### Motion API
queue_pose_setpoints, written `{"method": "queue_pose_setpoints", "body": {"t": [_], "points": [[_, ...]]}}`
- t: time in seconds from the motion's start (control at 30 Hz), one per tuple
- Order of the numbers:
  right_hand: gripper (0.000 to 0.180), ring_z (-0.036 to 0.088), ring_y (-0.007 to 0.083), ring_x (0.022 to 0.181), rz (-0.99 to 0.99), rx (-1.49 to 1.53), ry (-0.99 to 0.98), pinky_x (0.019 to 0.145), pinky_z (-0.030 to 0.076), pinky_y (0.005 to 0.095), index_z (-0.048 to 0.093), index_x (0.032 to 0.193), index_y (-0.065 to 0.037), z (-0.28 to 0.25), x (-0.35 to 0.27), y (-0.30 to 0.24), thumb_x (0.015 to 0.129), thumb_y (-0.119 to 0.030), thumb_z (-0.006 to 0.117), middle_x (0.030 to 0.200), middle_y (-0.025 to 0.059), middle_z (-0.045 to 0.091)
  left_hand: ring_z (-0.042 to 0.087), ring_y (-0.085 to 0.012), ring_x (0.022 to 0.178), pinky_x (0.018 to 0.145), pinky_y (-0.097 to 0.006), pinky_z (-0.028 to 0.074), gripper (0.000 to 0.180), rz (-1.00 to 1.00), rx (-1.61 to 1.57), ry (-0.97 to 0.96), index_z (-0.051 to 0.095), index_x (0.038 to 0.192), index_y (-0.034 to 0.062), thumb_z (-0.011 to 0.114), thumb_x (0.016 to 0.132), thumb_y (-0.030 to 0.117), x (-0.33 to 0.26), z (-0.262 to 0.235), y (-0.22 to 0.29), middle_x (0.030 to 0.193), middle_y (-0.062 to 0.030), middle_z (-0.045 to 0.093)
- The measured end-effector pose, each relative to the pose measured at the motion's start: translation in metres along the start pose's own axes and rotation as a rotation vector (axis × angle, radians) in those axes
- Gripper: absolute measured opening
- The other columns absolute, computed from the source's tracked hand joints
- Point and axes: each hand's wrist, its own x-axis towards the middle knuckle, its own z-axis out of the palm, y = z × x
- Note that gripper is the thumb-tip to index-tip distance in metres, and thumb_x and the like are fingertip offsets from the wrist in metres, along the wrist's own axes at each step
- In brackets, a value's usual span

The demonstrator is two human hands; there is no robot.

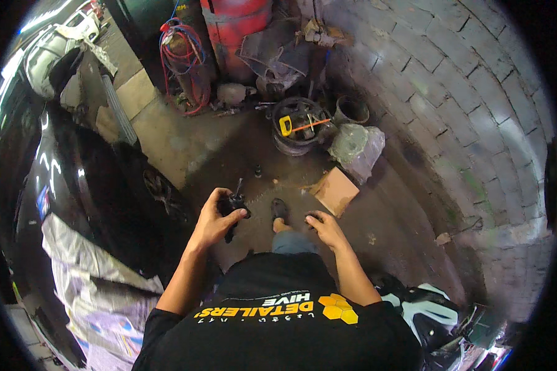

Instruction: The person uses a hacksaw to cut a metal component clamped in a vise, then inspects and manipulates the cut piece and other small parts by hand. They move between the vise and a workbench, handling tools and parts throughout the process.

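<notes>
My left hand (pixel 212 221) is closed around a small black tool (pixel 236 203) with a thin rod standing up from it. Its exact kind does not show, and my palm and fingers hide part of it. To the right, my right hand (pixel 328 229) is held apart from the tool, with thumb and fingers curled together. Something small and dark may be at those fingertips, too little to name. Beyond the hands, a small dark bottle-like thing (pixel 258 171) stands on the floor.
A black car (pixel 99 185) lines the left, partly under plastic sheeting (pixel 93 266). Ahead are a wheel rim (pixel 294 145) holding a yellow-handled tool (pixel 285 126), a bucket (pixel 353 110), a plastic-wrapped bundle (pixel 359 148), a cardboard box (pixel 337 191), a red drum (pixel 236 31) and coiled hoses (pixel 195 93). A brick wall (pixel 458 80) bounds the right.
</notes>
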Motion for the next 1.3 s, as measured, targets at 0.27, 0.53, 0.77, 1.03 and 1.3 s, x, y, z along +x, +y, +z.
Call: {"method": "queue_pose_setpoints", "body": {"t": [0.27,0.53,0.77,1.03,1.3], "points": [[0.049,0.069,0.0292,0.115,-0.149,-0.124,-0.113,0.099,0.052,0.0400,0.070,0.127,-0.002,0.017,0.277,-0.117,0.098,-0.040,0.070,0.122,0.0193,0.073,0.062,-0.0149,0.089,0.078,-0.032,0.054,0.053,-0.051,0.096,0.201,0.057,0.119,0.0017,0.089,0.078,0.013,0.178,-0.085,-0.053,0.099,-0.0074,0.065],[0.048,0.068,0.0315,0.118,-0.145,-0.136,-0.259,0.102,0.052,0.0415,0.070,0.127,-0.003,0.053,0.467,-0.220,0.097,-0.040,0.070,0.122,0.0191,0.073,0.062,-0.0142,0.087,0.078,-0.031,0.054,0.046,-0.188,0.026,0.324,0.058,0.116,0.0023,0.085,0.079,0.005,0.328,-0.181,-0.092,0.097,-0.0052,0.066],[0.045,0.067,0.0294,0.120,-0.025,-0.164,-0.163,0.103,0.051,0.0399,0.070,0.127,-0.001,0.114,0.591,-0.226,0.100,-0.038,0.067,0.126,0.0182,0.072,0.066,-0.0208,0.089,0.079,-0.032,0.055,0.044,-0.178,0.215,0.157,0.063,0.110,0.0009,0.087,0.074,0.007,0.535,-0.266,-0.110,0.102,-0.0106,0.067],[0.046,0.070,0.0244,0.112,0.052,-0.027,0.086,0.098,0.054,0.0381,0.066,0.133,-0.002,0.098,0.628,-0.288,0.100,-0.034,0.069,0.122,0.0171,0.073,0.065,-0.0386,0.110,0.103,-0.050,0.047,0.051,0.678,0.748,-0.293,0.073,0.120,0.0122,0.088,0.071,0.016,0.789,-0.262,-0.013,0.123,-0.0195,0.062],[0.041,0.063,0.0141,0.087,0.064,0.419,0.680,0.077,0.050,0.0291,0.068,0.125,0.000,0.035,0.645,-0.279,0.101,-0.032,0.069,0.101,0.0050,0.072,0.067,-0.0310,0.113,0.112,-0.055,0.038,0.055,1.134,1.012,-0.572,0.068,0.134,0.0208,0.082,0.081,0.025,0.948,-0.129,0.099,0.117,-0.0142,0.070]]}}
